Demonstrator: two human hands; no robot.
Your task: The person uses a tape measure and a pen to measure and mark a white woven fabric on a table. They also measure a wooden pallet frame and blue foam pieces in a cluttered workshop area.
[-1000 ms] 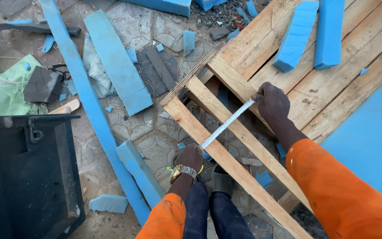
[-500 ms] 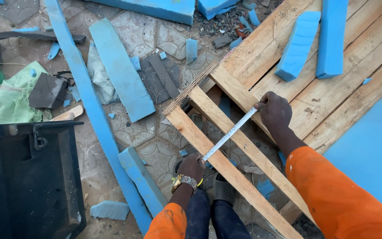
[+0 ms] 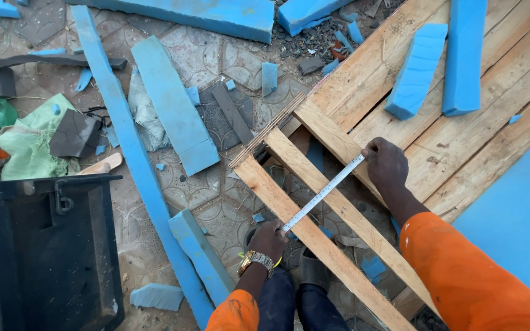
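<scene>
Head view: tape measure (image 3: pixel 323 193) stretched across two wooden slats (image 3: pixel 314 227), left hand (image 3: pixel 269 238) gripping its case, right hand (image 3: pixel 386 162) pinching its end; no marks visible yet.

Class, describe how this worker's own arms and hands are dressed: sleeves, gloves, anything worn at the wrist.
Both arms wear bright orange long sleeves, pushed back above the wrists. The left hand and right hand are bare, with no gloves. A gold-coloured metal wristwatch with a link band sits on the left wrist. No rings can be made out.
</scene>
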